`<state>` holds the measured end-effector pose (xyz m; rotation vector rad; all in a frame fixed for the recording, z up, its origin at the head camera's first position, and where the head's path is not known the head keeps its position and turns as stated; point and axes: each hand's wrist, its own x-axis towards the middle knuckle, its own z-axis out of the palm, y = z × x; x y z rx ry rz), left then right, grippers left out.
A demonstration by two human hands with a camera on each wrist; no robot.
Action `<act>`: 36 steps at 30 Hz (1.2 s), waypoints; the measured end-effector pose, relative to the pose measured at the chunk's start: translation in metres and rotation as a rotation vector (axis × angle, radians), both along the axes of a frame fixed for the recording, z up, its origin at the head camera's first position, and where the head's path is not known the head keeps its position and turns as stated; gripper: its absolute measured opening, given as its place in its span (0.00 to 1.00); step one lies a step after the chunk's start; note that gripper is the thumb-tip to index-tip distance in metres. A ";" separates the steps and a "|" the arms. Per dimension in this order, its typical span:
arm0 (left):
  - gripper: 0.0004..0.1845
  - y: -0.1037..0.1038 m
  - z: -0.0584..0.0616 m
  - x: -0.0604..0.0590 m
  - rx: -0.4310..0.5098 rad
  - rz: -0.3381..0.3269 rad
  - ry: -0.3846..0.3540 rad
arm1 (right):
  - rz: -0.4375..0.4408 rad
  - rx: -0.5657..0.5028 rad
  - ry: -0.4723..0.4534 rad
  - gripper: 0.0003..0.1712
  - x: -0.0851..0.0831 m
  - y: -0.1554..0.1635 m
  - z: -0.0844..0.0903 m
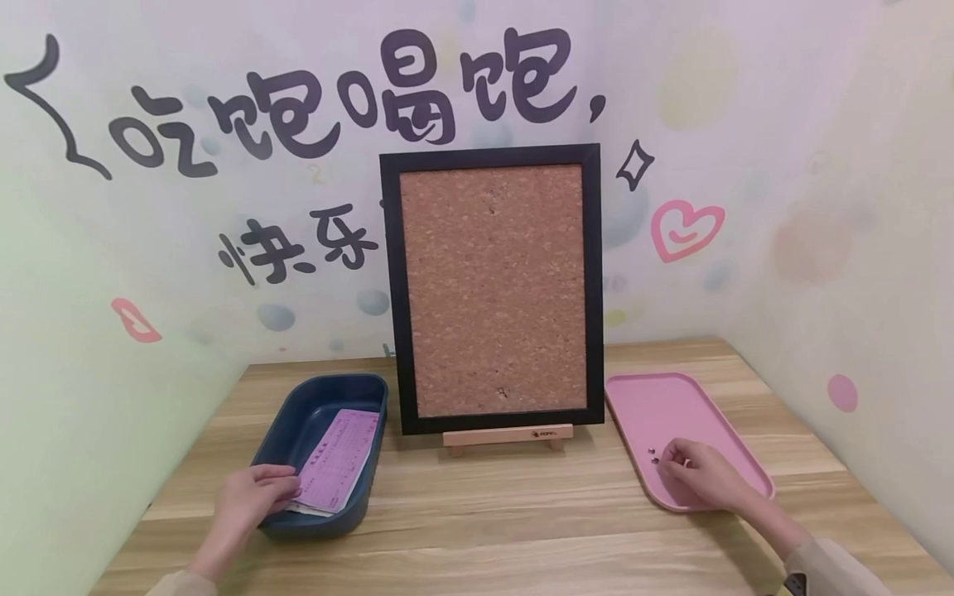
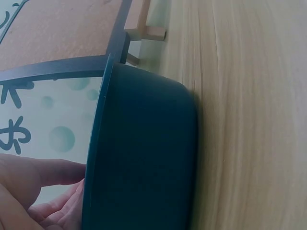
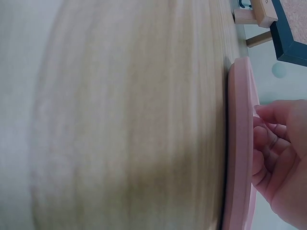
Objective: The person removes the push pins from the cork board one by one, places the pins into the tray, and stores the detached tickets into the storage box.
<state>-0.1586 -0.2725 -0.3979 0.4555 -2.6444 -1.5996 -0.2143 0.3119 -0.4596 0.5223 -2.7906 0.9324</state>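
A stack of purple printed paper slips point(image 1: 339, 463) lies in a deep blue plastic bin point(image 1: 358, 513). My left hand point(image 1: 256, 495) reaches over the bin's near-left rim, its fingertips against the left edge of the slips. In the left wrist view the bin wall hides those fingertips, so a grip on a slip cannot be made out. On a pink tray point(image 1: 708, 414), my right hand point(image 1: 701, 473) has its fingers curled, thumb and forefinger tips down at the surface. Several tiny shiny metal pieces point(image 1: 653, 458) lie beside these fingertips. Whether a piece is pinched is hidden.
Between bin and tray, a black-framed cork board point(image 1: 495, 290) leans upright on a small wooden easel point(image 1: 507, 434). The wood-grain table point(image 1: 507, 513) carries them all. Behind stands a wall point(image 1: 790, 165) with painted characters and shapes.
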 end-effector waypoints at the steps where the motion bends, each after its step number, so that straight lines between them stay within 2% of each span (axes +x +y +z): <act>1: 0.19 0.000 0.000 0.000 0.001 0.002 -0.002 | 0.007 -0.003 -0.003 0.04 0.000 0.000 0.000; 5: 0.20 0.000 0.000 0.000 -0.002 0.006 0.000 | 0.027 -0.016 -0.032 0.03 0.000 0.001 0.000; 10: 0.19 0.004 -0.002 0.000 -0.019 0.006 0.031 | 0.037 -0.027 -0.119 0.03 -0.002 0.005 -0.001; 15: 0.18 0.010 -0.002 -0.002 0.012 0.003 0.048 | 0.046 -0.059 -0.165 0.02 -0.004 0.007 -0.003; 31: 0.18 0.016 -0.001 -0.004 0.001 0.010 0.057 | 0.045 -0.103 -0.195 0.05 -0.006 0.009 -0.004; 36: 0.19 0.017 0.000 -0.006 -0.024 0.011 0.075 | 0.055 -0.098 -0.165 0.04 -0.008 0.011 0.001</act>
